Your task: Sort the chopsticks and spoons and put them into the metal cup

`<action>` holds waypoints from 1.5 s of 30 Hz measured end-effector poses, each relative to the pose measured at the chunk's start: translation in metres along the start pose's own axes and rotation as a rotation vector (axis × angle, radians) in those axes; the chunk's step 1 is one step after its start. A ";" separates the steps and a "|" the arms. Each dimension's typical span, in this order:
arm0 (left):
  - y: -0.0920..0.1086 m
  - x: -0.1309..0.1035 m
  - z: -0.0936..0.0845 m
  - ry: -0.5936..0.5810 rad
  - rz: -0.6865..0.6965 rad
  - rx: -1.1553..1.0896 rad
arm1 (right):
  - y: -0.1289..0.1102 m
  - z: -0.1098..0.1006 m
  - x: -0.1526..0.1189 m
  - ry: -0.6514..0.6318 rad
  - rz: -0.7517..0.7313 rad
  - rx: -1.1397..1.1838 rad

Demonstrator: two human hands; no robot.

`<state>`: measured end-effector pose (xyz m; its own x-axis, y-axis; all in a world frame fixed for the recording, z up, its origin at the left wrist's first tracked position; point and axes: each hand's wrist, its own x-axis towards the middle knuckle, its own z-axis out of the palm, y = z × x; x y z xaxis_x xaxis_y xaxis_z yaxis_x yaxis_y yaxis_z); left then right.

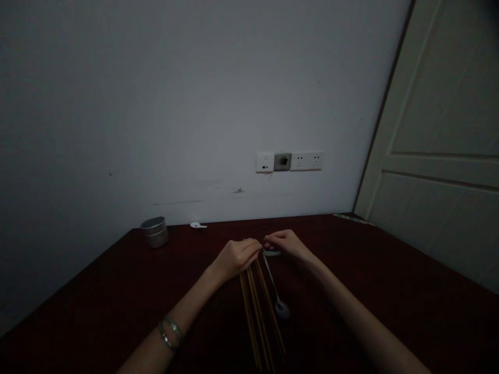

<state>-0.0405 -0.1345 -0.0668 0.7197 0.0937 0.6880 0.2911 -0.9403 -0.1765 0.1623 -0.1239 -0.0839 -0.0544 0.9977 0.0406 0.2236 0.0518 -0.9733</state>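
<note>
Several wooden chopsticks (259, 317) lie side by side on the dark red table, their near ends toward me. My left hand (242, 255) is closed over their far ends, fingers pressed together. Right of them a metal spoon (282, 309) lies bowl toward me, its thin handle running up between my hands. My right hand (285, 243) has its fingers pinched together beside the handle's far end, close to my left fingertips. Below those right fingers shows a small pale strip (273, 253) whose kind I cannot make out. What the right fingertips hold is hidden.
A grey metal cup (155, 232) stands at the table's back left corner. Near it, by the wall, lies a white short-handled spoon (198, 225). Sockets (306, 161) are set in the wall behind. A pale panelled door (440, 171) borders the right side of the table (97, 291).
</note>
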 end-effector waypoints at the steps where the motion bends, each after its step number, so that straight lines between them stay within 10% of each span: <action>1: 0.001 -0.001 0.002 0.032 0.043 0.022 | -0.006 0.004 -0.002 -0.051 0.074 0.090; 6: 0.004 -0.007 0.010 0.126 0.206 0.068 | -0.022 0.016 -0.016 -0.174 0.271 0.349; 21: 0.005 -0.015 0.019 -0.001 0.189 0.154 | -0.015 -0.004 -0.011 -0.156 0.221 0.286; 30: -0.027 -0.037 0.031 0.078 -0.155 0.109 | 0.030 -0.043 0.002 -0.023 0.309 -0.026; 45: -0.057 -0.076 0.043 0.020 -0.559 -0.032 | 0.047 -0.030 0.002 -0.109 0.379 -0.230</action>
<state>-0.0846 -0.0742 -0.1396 0.4489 0.5750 0.6840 0.6057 -0.7586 0.2401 0.2022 -0.1184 -0.1223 -0.0264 0.9383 -0.3447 0.4568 -0.2954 -0.8391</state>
